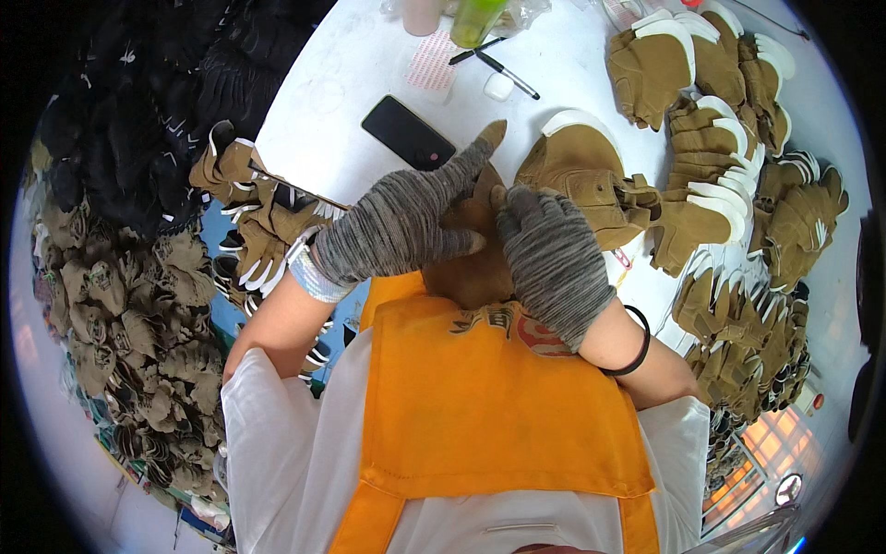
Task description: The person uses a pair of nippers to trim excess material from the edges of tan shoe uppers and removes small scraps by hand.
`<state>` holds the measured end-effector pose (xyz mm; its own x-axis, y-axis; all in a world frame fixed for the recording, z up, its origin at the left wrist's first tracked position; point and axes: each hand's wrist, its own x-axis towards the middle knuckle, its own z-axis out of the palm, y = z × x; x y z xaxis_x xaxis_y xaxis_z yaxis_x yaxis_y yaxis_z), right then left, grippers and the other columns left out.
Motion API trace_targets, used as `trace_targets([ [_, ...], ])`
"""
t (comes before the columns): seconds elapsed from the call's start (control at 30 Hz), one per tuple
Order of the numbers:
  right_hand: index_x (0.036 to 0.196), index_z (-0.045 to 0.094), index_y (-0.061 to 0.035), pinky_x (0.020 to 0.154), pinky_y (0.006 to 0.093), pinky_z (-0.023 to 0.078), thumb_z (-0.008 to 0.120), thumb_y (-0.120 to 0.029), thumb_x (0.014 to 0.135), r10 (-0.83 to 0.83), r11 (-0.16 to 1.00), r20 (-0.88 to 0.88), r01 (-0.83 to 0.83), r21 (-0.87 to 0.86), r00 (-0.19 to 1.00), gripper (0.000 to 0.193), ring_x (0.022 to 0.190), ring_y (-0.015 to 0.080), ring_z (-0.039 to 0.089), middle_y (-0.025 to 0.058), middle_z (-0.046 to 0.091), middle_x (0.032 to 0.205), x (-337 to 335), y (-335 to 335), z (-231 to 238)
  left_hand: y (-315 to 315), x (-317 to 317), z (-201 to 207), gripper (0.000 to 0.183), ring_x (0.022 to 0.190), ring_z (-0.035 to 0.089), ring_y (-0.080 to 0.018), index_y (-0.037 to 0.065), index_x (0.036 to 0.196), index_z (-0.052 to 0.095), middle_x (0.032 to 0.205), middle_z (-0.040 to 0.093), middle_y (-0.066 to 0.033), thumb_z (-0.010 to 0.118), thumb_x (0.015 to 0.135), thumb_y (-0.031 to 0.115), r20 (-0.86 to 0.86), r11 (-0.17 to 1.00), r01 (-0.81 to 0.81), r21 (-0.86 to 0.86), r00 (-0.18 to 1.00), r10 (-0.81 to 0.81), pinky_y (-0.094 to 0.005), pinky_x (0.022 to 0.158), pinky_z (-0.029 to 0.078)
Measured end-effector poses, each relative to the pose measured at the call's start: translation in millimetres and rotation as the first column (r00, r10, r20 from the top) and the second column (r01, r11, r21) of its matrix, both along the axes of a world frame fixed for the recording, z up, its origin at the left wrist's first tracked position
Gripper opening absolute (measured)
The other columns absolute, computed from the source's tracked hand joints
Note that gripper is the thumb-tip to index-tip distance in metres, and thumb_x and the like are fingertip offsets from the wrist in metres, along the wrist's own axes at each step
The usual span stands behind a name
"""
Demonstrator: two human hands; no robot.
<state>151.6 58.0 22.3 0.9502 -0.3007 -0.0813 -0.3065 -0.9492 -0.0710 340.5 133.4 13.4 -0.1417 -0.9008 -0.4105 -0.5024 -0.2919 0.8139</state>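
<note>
White table (318,78) ahead, head view: one dark phone (409,133), two pens (510,76), one small white object (498,87). One brown piece (475,277) sits between your gloved hands, at your orange apron (508,406). Left hand (397,226): thumb and forefinger spread wide. Right hand (554,258): fingers curled, pinching the piece's edge.

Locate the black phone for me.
In the head view, the black phone lies on the white table, beyond the left hand, left of the pens.

Brown piece (472,275), rounded below, between left hand (392,226) and right hand (556,258).
</note>
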Motion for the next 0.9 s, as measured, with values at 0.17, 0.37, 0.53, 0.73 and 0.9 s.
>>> trace_targets([
  [0.17,0.115,0.060,0.0004,0.086,0.0338,0.049,0.056,-0.013,0.089,-0.129,0.881,-0.092,0.157,0.446,0.987,0.030,0.089,0.0260,0.061,0.0137,0.063,0.096,3.8,-39.0,14.6,11.1,-0.6,-15.6,0.095,0.088,0.066,-0.0292,0.021,0.151,0.009,0.097,0.065,-0.0192,0.072,0.080,0.017,-0.102,0.983,-0.069,-0.171,0.993,0.052,-0.0357,0.083,0.053],
  [0.37,0.111,0.065,-0.0037,0.082,0.0282,0.049,0.058,-0.020,0.092,-0.500,0.506,0.188,0.109,0.855,0.845,0.026,0.090,0.0185,0.061,0.0116,0.065,0.101,-31.0,-48.7,5.3,23.6,2.3,-20.6,0.096,0.095,0.066,-0.0292,0.020,0.151,0.008,0.110,0.064,-0.0214,0.073,0.080,0.014,-0.165,0.929,-0.148,-0.340,0.982,0.096,-0.0342,0.087,0.052],
  [0.53,0.104,0.066,-0.0011,0.079,0.0289,0.049,0.067,-0.027,0.087,-0.584,0.069,-0.192,0.284,0.956,0.789,0.031,0.084,0.0158,0.061,0.0102,0.066,0.094,-8.6,-29.7,2.1,24.5,-0.2,2.1,0.096,0.092,0.067,-0.0303,0.018,0.151,0.010,0.112,0.064,-0.0213,0.073,0.080,0.017,-0.112,0.958,-0.053,-0.283,0.993,0.021,-0.0342,0.082,0.052],
  [0.73,0.097,0.062,-0.0004,0.073,0.0281,0.049,0.070,-0.027,0.085,-0.663,0.132,-0.145,0.305,0.943,0.735,0.031,0.082,0.0143,0.059,0.0087,0.063,0.085,-25.1,1.5,-16.3,30.1,-16.1,2.8,0.093,0.073,0.063,-0.0255,0.014,0.151,0.011,0.106,0.064,-0.0166,0.071,0.081,0.014,-0.207,0.990,-0.005,-0.142,0.978,-0.025,-0.0307,0.075,0.051],
  [0.9,0.102,0.061,-0.0010,0.078,0.0246,0.046,0.067,-0.032,0.088,-0.554,-0.353,-0.352,0.170,0.920,0.755,0.035,0.084,0.0102,0.056,0.0029,0.061,0.090,-60.7,1.8,-19.8,40.9,-33.4,0.1,0.090,0.094,0.062,-0.0230,0.014,0.151,0.013,0.121,0.059,-0.0152,0.071,0.081,0.011,-0.333,0.991,0.053,-0.127,0.938,-0.093,-0.0301,0.086,0.047],
])
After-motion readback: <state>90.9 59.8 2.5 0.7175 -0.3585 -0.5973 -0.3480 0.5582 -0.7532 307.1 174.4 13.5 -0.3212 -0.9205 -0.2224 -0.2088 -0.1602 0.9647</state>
